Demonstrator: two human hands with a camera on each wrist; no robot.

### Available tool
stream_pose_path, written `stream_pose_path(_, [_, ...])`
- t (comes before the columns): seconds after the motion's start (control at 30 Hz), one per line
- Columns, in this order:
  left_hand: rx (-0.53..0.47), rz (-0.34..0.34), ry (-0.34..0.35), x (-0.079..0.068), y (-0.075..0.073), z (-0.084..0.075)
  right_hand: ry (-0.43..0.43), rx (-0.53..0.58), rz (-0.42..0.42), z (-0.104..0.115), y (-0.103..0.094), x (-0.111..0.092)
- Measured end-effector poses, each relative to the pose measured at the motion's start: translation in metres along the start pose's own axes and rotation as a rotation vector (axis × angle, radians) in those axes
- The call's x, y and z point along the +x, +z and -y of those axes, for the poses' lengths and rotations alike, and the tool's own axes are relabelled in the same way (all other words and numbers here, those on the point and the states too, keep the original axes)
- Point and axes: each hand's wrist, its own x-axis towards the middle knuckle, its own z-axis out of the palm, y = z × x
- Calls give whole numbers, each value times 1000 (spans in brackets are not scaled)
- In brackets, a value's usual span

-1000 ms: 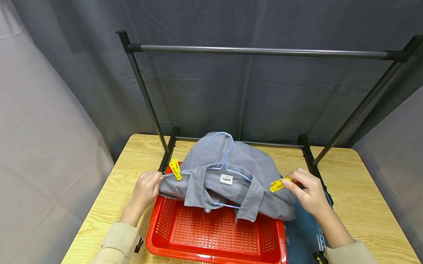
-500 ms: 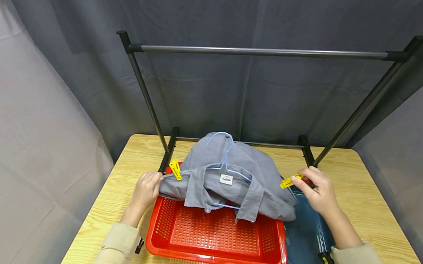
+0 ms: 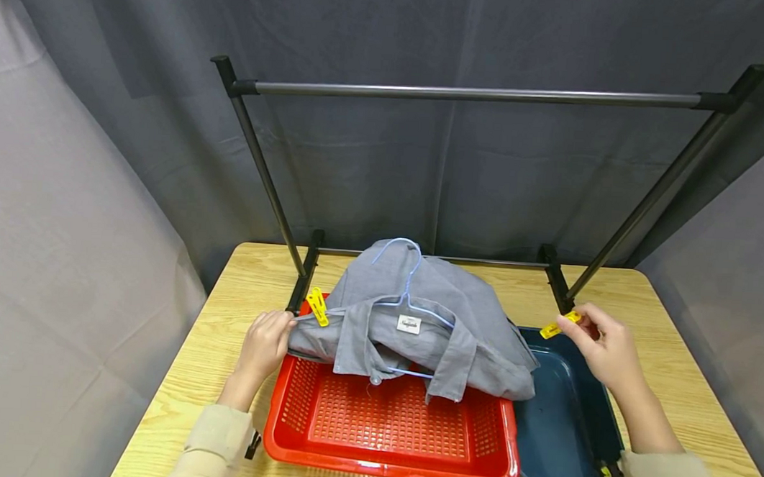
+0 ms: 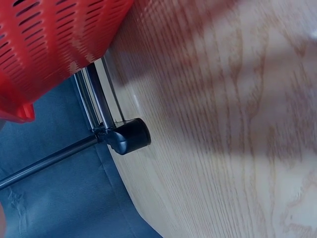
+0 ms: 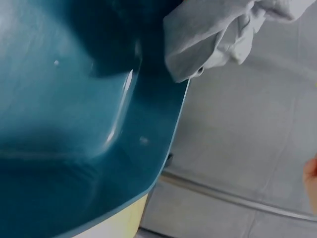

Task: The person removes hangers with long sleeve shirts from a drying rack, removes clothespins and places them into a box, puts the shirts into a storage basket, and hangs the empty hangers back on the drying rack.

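A grey collared shirt (image 3: 419, 276) on a light blue hanger (image 3: 409, 290) lies over the back of a red basket (image 3: 389, 466). One yellow clothespin (image 3: 316, 306) is clipped near the shirt's left shoulder. My left hand (image 3: 265, 340) grips the shirt's left end by the basket rim. Over the far right corner of a dark blue tray (image 3: 557, 406), my right hand (image 3: 606, 347) pinches a second yellow clothespin (image 3: 560, 325), apart from the shirt. In the right wrist view only a bit of that hand (image 5: 311, 183) shows, beside a grey shirt fold (image 5: 203, 39).
A black rack with a metal top bar (image 3: 474, 93) stands behind the basket on the wooden table (image 3: 704, 399). Its base foot (image 4: 130, 136) appears in the left wrist view. Dark clips (image 3: 609, 475) lie in the tray's near right corner.
My right hand has moved right with the yellow clothespin, away from the shirt's right shoulder, uncovering more of the tray. My left hand and the shirt have hardly moved.
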Motion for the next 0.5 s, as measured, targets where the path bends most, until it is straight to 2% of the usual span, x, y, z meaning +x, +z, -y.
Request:
stream_pose_path(0.3, [-11,7,-14,-1,0,1,112,-160,112,-19,-2,-5])
stream_pose_path(0.5, [-9,3,-19,-3,1,1,170,-259,229,-35,0,-12])
